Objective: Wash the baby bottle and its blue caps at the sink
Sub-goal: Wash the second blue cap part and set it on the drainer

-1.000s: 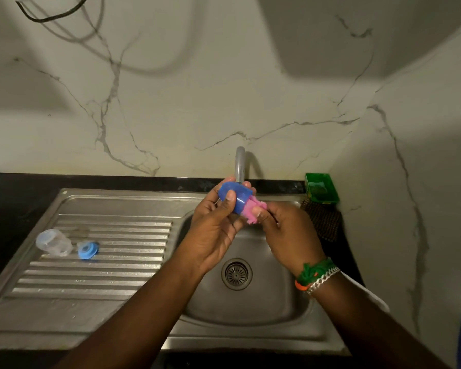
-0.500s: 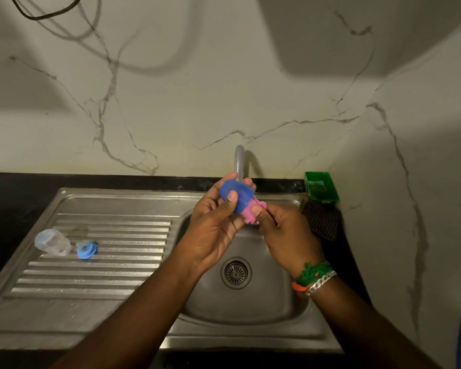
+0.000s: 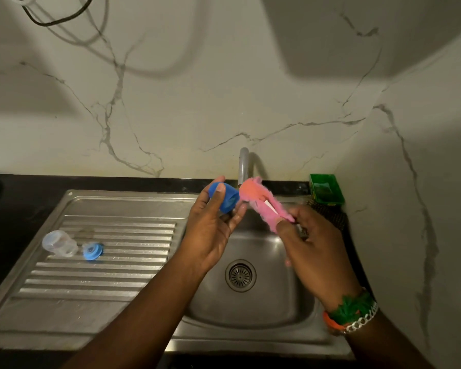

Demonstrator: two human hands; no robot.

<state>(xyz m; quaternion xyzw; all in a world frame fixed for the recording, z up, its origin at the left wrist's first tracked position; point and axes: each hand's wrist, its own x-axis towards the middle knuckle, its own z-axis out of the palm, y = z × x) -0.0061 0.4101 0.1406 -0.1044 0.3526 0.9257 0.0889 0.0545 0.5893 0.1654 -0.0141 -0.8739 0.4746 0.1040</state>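
Blue cap [image 3: 225, 199] held above sink basin [image 3: 264, 315], just under tap [image 3: 243, 166]. Left hand [image 3: 210, 230] grip closed around cap, thumb on front, fingers behind. Right hand [image 3: 312, 249] grip closed on lower end of pink brush [image 3: 261, 203]; fuzzy brush head touches cap opening. Clear baby bottle [image 3: 60, 244] lies on its side on ribbed drainboard [image 3: 96, 275], second blue cap [image 3: 92, 251] just beside it. Green soap tray [image 3: 326, 192] on dark counter [image 3: 16, 198], in corner.

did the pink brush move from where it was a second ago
Yes. The pink brush was tucked inside the blue cap; now it is drawn out to the right, its tip just below the tap, held by the right hand.
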